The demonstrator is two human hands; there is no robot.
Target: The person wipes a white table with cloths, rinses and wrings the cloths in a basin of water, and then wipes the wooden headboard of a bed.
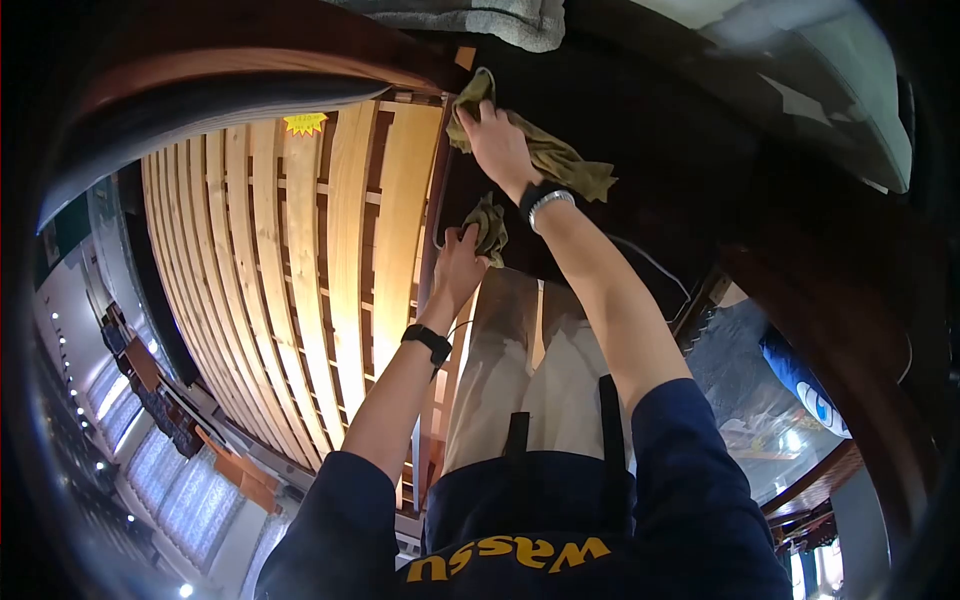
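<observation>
My left hand (pixel 462 262), with a black band at the wrist, is closed on a crumpled olive cloth (pixel 488 228) at the edge of a dark panel (pixel 600 110). Farther up, my right hand (pixel 498 145), wearing a watch, presses a longer olive cloth (pixel 555 160) against the same dark surface. That cloth trails out to the right beneath my wrist. Both hands are beside the wooden slats (pixel 345 230) of a bed frame.
A yellow star-shaped tag (pixel 305 124) lies on the slats. Grey fabric (pixel 500 20) is at the top. A thin pale cord (pixel 655 262) runs over the dark panel. Dark red-brown wooden beams (pixel 830 340) curve at the right, near a blue item (pixel 795 375).
</observation>
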